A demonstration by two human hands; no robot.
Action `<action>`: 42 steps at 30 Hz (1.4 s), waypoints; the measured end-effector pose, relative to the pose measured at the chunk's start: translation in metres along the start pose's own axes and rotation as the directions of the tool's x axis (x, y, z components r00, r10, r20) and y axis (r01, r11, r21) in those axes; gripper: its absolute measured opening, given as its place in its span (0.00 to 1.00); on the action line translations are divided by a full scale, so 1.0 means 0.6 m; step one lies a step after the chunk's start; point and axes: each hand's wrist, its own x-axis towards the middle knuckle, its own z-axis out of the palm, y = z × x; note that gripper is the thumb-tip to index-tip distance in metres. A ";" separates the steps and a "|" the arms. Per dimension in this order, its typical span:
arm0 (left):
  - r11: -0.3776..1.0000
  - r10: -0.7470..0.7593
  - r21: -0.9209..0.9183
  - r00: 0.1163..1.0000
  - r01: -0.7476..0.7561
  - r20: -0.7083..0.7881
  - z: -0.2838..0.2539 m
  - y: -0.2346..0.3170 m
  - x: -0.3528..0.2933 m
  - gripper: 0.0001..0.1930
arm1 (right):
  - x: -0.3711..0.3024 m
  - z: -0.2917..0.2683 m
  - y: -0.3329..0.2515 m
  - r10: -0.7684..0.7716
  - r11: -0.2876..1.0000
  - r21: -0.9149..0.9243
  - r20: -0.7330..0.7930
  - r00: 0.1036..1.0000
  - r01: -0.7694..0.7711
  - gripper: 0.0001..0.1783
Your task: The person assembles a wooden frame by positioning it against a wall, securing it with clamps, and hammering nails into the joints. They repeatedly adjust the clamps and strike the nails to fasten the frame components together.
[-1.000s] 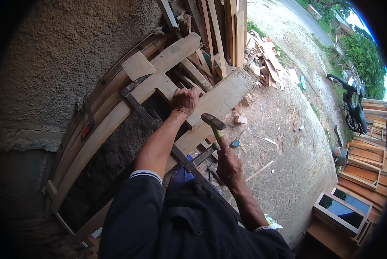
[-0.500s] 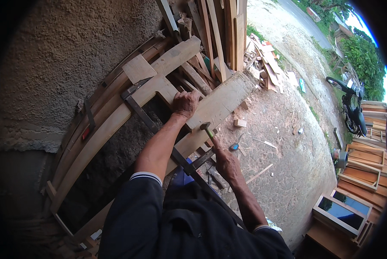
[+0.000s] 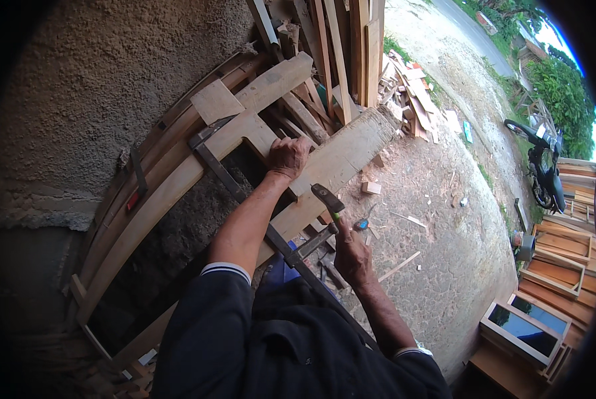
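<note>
My right hand (image 3: 354, 258) is closed round the green-marked handle of a hammer (image 3: 327, 197). The dark hammer head is raised a little beside the lower edge of a wide, rough-ended board (image 3: 348, 153). My left hand (image 3: 289, 157) is closed over the inner edge of a wooden frame (image 3: 238, 136), next to that board; its fingertips are hidden. A long dark metal bar clamp (image 3: 226, 179) runs across the frame under my left forearm, its lower jaw near the hammer. A square wood block (image 3: 216, 102) lies on the frame's far left corner.
A rough wall (image 3: 131, 60) rises close on the left. Upright planks (image 3: 358, 60) and a heap of offcuts (image 3: 411, 93) stand beyond the frame. On the ground lie a small block (image 3: 371, 188) and a blue object (image 3: 362, 225). A motorcycle (image 3: 544, 163) and wooden frames (image 3: 554, 266) are to the right.
The hammer head has lifted away from the wood, and my right hand has shifted slightly down and right. My left hand keeps its hold on the frame.
</note>
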 end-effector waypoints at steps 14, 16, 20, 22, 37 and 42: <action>1.000 -0.026 0.000 1.000 0.026 0.007 0.011 -0.007 0.002 0.11 | 0.015 -0.024 -0.013 0.241 0.970 -0.047 0.251 0.937 -0.237 0.44; 0.999 -0.042 -0.034 0.999 0.043 0.022 0.006 -0.002 0.004 0.12 | 0.020 -0.023 -0.013 0.245 0.966 0.049 0.126 0.961 -0.253 0.44; 0.817 -0.403 -0.385 0.903 0.429 0.151 -0.031 0.045 -0.011 0.26 | 0.054 -0.004 -0.017 0.193 0.952 0.257 -0.092 0.977 -0.164 0.35; 0.543 -0.394 -0.763 0.909 0.351 0.137 -0.050 0.101 -0.052 0.37 | 0.077 0.013 -0.024 0.175 0.956 0.266 -0.174 0.969 -0.125 0.31; -0.334 -0.274 -0.687 0.631 0.645 0.726 -0.110 0.058 -0.140 0.36 | 0.183 0.063 -0.070 0.125 0.905 0.416 -0.058 0.990 -0.090 0.06; -0.679 -0.171 -0.534 0.600 0.503 0.782 -0.116 0.025 -0.138 0.35 | 0.228 0.060 -0.072 0.292 0.588 0.729 0.212 0.933 -0.350 0.12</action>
